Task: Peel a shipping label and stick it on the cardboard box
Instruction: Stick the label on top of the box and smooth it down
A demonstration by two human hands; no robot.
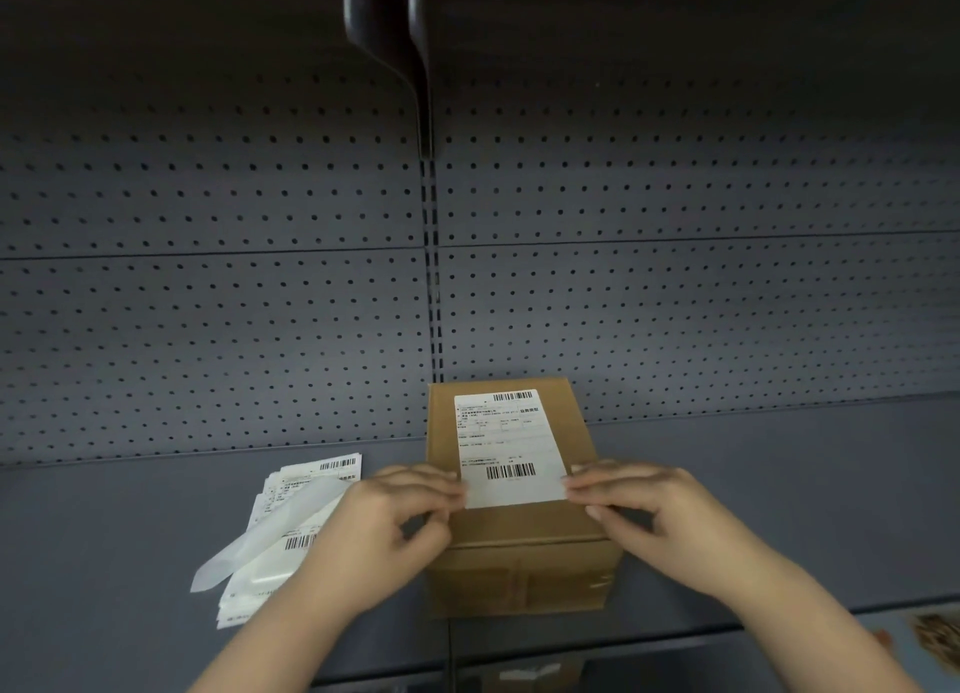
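Note:
A brown cardboard box (524, 552) stands on the grey shelf (104, 536). A white shipping label (506, 443) with two barcodes lies flat on the box's top face. My left hand (384, 526) pinches the label's near left corner. At the near right corner, the fingertips of my right hand (654, 505) grip the label's edge. Whether the near edge touches the cardboard I cannot tell.
A stack of unpeeled labels (291, 526) lies on the shelf left of the box, with a translucent backing strip (249, 542) across it. A perforated grey back panel (208, 303) rises behind. A dark bracket (405, 58) hangs overhead. A lower shelf edge (675, 635) runs below.

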